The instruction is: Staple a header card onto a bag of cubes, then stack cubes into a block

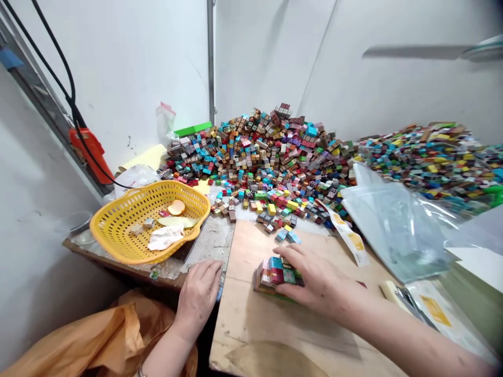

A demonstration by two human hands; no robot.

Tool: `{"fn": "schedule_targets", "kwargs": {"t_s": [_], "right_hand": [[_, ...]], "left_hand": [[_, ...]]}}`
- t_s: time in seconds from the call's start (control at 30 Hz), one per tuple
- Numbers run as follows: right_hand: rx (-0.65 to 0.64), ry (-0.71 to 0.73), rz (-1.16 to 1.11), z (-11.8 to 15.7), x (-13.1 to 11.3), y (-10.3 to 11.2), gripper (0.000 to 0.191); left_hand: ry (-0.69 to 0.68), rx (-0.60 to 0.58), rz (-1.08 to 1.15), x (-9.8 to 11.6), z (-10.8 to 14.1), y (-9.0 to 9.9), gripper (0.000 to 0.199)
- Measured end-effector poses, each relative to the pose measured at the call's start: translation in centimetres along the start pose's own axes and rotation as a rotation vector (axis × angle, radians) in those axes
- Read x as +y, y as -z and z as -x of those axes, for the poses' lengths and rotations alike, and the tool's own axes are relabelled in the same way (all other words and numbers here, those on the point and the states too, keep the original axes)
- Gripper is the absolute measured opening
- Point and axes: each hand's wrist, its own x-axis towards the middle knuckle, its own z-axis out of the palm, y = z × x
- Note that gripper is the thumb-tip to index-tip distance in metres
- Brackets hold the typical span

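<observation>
At far left, a yellow perforated basket (113,220) sits on the worktable (214,235), holding crumpled white tissue (165,237); to its right, the left hand (198,290) is at the table edge, fingers together, and whether they close on anything I cannot tell. Next, on the plywood board (243,324), in front of a large heap of small patterned blocks (267,152), is a compact stack of blocks (275,272), clamped between thumb and fingers of the right hand (310,275). Further right, clear plastic bags (396,230) lie near a cream-handled tool (393,291).
</observation>
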Motion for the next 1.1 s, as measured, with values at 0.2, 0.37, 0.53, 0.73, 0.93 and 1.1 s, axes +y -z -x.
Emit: {"fn": "schedule_targets", "kwargs": {"t_s": [0.2, 0.37, 0.53, 0.73, 0.93, 1.1], "right_hand": [[0.057, -0.090, -0.002, -2.5, 2.9, 1.0, 0.043], [-0.002, -0.103, 0.109, -8.7, 6.8, -1.1, 0.057], [-0.036, -0.061, 0.161, -12.8, 8.1, -3.7, 0.057], [-0.124, -0.068, 0.156, -12.1, 9.0, -3.9, 0.026], [-0.115, -0.179, 0.141, -11.2, 8.4, -3.0, 0.042], [-0.088, -0.257, 0.220, -14.1, 7.7, -3.1, 0.034]], "left_hand": [[-0.011, 0.012, -0.012, -0.1, 0.0, -0.3, 0.022], [-0.006, 0.006, -0.005, -0.1, 0.1, -0.5, 0.025], [-0.007, 0.007, 0.018, 0.0, 0.1, -0.3, 0.026], [0.011, 0.000, 0.037, 0.1, -0.1, -0.2, 0.025], [0.009, -0.008, 0.021, 0.0, 0.0, -0.3, 0.026], [0.011, -0.007, 0.008, 0.1, 0.0, -0.2, 0.027]]}}
